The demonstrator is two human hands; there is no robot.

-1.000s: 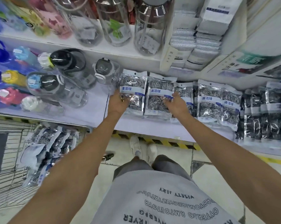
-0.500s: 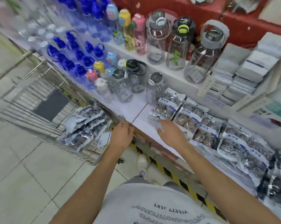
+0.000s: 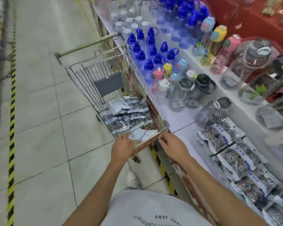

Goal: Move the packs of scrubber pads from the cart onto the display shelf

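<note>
A wire shopping cart (image 3: pixel 91 74) stands in the aisle against the shelf, with several packs of scrubber pads (image 3: pixel 126 118) piled at its near end. More packs (image 3: pixel 232 154) lie in a row on the white display shelf (image 3: pixel 183 121) at the right. My left hand (image 3: pixel 122 149) hovers at the cart's near rim, fingers apart, holding nothing. My right hand (image 3: pixel 173 144) is at the cart's near right corner, also open and empty.
Clear and blue-capped water bottles (image 3: pixel 150 51) crowd the shelf behind the cart, with larger jugs (image 3: pixel 251 61) further right. The tiled aisle floor (image 3: pixel 39 128) lies to the left, with a yellow-black striped strip (image 3: pixel 12 121) along its far side.
Both hands left the packs on the shelf and swung left to the cart's near end. My view turned from the shelf toward the cart and aisle.
</note>
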